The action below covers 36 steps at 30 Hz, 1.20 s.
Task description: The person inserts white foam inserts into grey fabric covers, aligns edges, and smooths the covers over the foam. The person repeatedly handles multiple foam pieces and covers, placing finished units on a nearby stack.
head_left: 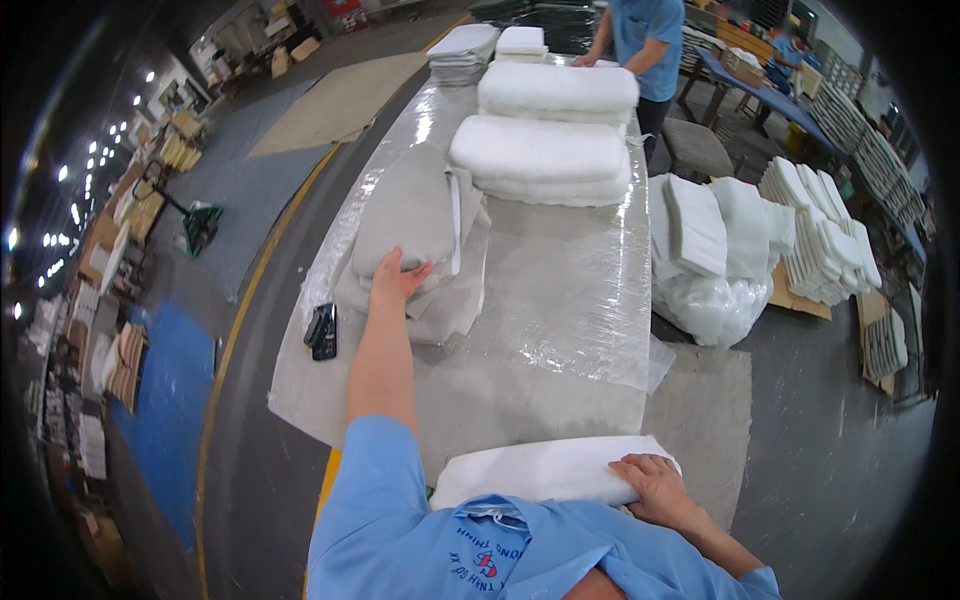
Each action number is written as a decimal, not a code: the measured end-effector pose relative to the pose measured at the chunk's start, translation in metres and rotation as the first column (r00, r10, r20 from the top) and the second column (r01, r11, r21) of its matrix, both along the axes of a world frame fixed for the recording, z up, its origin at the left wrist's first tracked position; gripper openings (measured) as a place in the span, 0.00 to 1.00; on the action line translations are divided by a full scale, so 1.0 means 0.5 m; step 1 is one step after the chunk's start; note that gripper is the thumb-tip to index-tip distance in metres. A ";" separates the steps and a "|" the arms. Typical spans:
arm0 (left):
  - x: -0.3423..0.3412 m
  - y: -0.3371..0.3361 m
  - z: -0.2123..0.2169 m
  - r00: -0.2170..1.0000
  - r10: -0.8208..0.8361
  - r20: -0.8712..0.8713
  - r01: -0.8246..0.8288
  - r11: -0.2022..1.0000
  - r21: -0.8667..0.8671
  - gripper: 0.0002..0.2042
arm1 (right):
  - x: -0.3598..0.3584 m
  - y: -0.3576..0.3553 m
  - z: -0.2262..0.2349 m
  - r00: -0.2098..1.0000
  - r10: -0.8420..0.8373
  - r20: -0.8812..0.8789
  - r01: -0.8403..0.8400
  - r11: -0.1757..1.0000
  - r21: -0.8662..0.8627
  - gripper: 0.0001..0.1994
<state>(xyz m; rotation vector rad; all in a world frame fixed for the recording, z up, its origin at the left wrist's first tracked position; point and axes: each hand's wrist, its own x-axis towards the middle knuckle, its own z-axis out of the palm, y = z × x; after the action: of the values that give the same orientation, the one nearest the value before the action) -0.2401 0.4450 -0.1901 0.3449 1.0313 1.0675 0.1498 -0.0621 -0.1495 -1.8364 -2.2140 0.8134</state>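
My left arm reaches forward over the table, and my left hand [398,275] is closed at the near edge of a stack of rounded grey fabric pieces [408,215]. A white edge shows along that stack's right side. Close against my body lies a thick white wadding pad [540,470] at the table's near end. My right hand [658,487] grips its right end, fingers curled over the top; the thumb is mostly hidden. Two folded stacks of white wadding [540,150] sit farther up the table.
Plastic film covers much of the long table [570,290]. Small black devices [322,332] lie near its left edge. A co-worker in blue [648,45] stands at the far right end. Bagged white pads [715,250] stand right of the table; a green pallet jack [200,225] is left.
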 end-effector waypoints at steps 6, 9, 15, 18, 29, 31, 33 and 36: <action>0.086 0.019 -0.046 0.847 -0.216 -0.485 0.173 0.976 -0.131 0.19 | -0.008 -0.019 -0.006 0.993 -0.118 0.021 0.119 0.992 -0.032 0.38; 0.074 0.021 0.009 0.693 -0.011 -0.721 0.104 0.991 0.085 0.13 | 0.000 -0.019 -0.007 0.996 -0.080 -0.028 0.079 0.997 -0.018 0.38; 0.018 0.003 0.265 0.110 0.516 -0.849 0.338 0.784 0.521 0.22 | 0.012 -0.018 -0.020 0.999 -0.037 -0.031 0.034 0.996 -0.079 0.37; 0.034 -0.065 0.419 0.054 0.605 -0.795 0.433 0.703 0.564 0.23 | 0.019 -0.012 -0.009 1.000 0.027 -0.014 -0.028 0.996 -0.089 0.38; 0.097 -0.428 0.624 0.409 0.445 -0.797 0.866 0.086 0.492 0.20 | 0.062 0.214 0.107 0.499 -0.171 -0.849 0.168 0.981 -0.099 0.41; 0.107 -0.474 0.605 0.399 0.365 -0.841 0.910 -0.041 0.414 0.19 | 0.001 0.263 0.116 0.298 -0.142 -0.944 0.205 0.975 -0.082 0.41; 0.134 -0.513 0.576 0.447 0.293 -0.845 0.893 -0.102 0.438 0.19 | -0.048 0.300 0.124 0.226 -0.074 -0.971 0.234 0.972 -0.020 0.40; 0.164 -0.577 0.548 0.550 0.170 -0.818 0.835 -0.077 0.545 0.16 | -0.094 0.323 0.135 0.143 -0.001 -0.990 -0.078 0.997 -0.012 0.34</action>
<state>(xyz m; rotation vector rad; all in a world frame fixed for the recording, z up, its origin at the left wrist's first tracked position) -0.1579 0.1565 0.0840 2.4026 0.4418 0.8571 0.1027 0.0992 -0.0821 -0.6451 -1.2385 1.5132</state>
